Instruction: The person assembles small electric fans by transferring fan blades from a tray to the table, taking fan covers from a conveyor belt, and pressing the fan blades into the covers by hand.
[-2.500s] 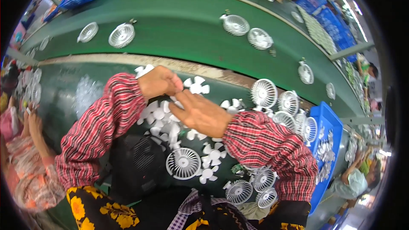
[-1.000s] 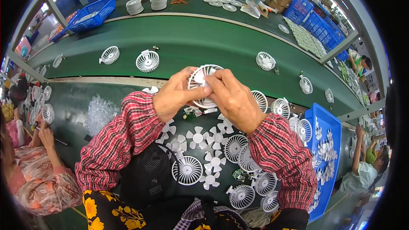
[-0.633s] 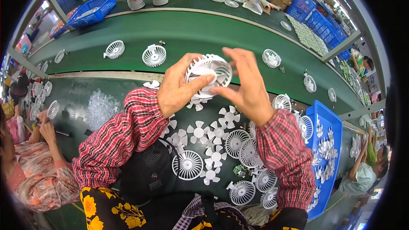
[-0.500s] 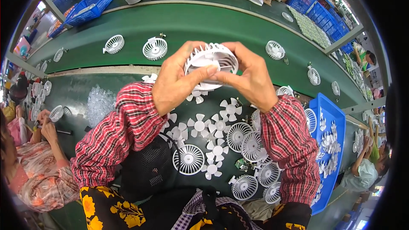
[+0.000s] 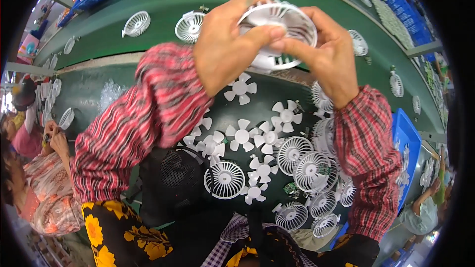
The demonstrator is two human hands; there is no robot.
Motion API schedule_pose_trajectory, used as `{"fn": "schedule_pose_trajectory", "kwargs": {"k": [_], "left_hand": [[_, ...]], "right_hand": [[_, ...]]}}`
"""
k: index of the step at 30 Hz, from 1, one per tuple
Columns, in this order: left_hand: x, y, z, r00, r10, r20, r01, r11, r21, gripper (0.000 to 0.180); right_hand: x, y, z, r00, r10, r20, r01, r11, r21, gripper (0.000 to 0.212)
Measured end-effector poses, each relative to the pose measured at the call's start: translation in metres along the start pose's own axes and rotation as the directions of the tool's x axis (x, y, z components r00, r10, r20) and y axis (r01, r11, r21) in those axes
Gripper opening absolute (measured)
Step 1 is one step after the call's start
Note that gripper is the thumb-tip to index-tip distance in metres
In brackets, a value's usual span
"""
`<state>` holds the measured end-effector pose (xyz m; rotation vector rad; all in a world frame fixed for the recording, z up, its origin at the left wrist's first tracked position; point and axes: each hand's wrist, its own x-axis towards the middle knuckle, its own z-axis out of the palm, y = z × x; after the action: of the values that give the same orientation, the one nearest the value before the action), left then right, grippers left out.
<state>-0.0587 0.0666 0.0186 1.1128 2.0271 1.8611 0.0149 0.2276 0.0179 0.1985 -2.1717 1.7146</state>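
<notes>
Both my hands hold up a white fan housing [image 5: 265,62], a round cage with slatted sides, near the far edge of the worktable. My left hand [image 5: 225,39] wraps its left side and my right hand [image 5: 326,49] its right. Both thumbs press inward at the middle, over a pale part inside that looks like a fan blade; the thumbs partly cover it. Below my hands lie several loose white fan blades [image 5: 242,136]. To their right, several white fan housings [image 5: 311,169] are heaped beside a small green circuit board [image 5: 291,188].
A green conveyor belt [image 5: 163,32] runs across the far side, carrying spaced-out fan housings. At the right stands a blue tray [image 5: 413,138] with white parts. A black mesh object [image 5: 178,173] sits near my left forearm. Another person [image 5: 49,188] works at the left.
My hands have lifted the fan housing higher and to the right, and it looks larger and tipped toward me. The whole view has shifted too. Both hands keep their hold.
</notes>
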Motion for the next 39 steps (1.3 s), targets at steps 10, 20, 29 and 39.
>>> {"fn": "schedule_pose_trajectory", "kwargs": {"k": [10, 20, 29, 39], "left_hand": [[0.112, -0.135, -0.048, 0.996, -0.027, -0.089, 0.089, 0.554, 0.828, 0.046], [0.075, -0.185, -0.168, 0.972, -0.148, -0.182, 0.22, 0.303, 0.927, 0.049], [0.017, -0.108, -0.143, 0.981, -0.181, -0.072, 0.166, 0.588, 0.792, 0.036], [0.052, -0.145, -0.118, 0.956, -0.29, -0.034, 0.221, 0.641, 0.735, 0.04]], "right_hand": [[0.058, 0.158, -0.12, 0.77, 0.629, -0.111, -0.6, 0.653, -0.463, 0.058], [-0.061, 0.046, 0.055, 0.632, 0.129, 0.764, 0.353, 0.83, -0.432, 0.041], [-0.078, 0.052, 0.099, 0.511, -0.04, 0.858, 0.553, 0.781, -0.292, 0.03], [-0.018, 0.073, 0.03, 0.579, 0.702, 0.415, -0.727, 0.675, -0.127, 0.033]]}}
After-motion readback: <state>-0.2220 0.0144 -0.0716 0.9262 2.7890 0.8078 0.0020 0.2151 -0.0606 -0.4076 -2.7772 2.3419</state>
